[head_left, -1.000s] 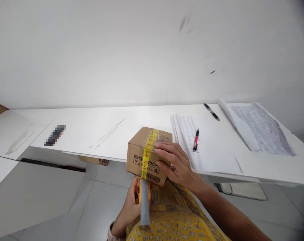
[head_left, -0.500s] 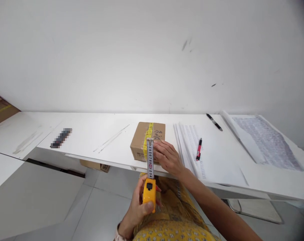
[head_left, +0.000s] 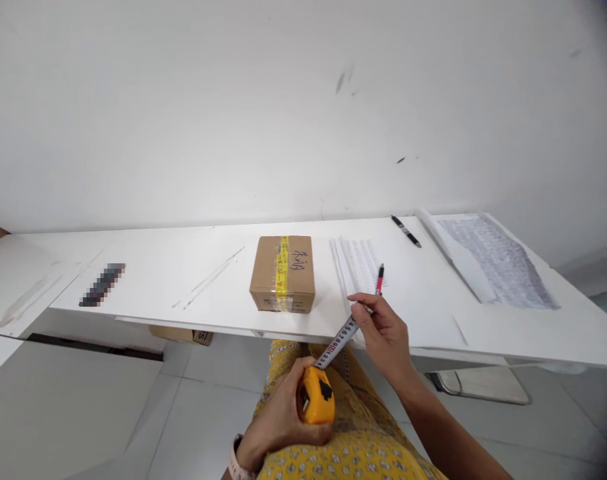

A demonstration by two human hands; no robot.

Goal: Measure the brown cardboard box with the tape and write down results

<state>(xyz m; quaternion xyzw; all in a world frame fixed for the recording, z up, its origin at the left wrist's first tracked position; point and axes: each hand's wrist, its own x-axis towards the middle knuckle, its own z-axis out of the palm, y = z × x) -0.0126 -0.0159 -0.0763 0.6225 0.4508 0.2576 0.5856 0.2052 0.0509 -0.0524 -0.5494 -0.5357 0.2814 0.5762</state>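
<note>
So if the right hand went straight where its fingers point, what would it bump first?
Probably the box. The right hand seems above the papers, but its height is unclear, so it might brush them first.

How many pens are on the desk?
2: the red-black pen on the papers, partly behind the right hand, and the black-grey pen nearer the wall. The pixelated item can't be identified.

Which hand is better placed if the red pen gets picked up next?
Probably the right hand: it's close to the red pen, though it holds the measuring strip. The left hand is farther away, gripping the yellow case.
</note>
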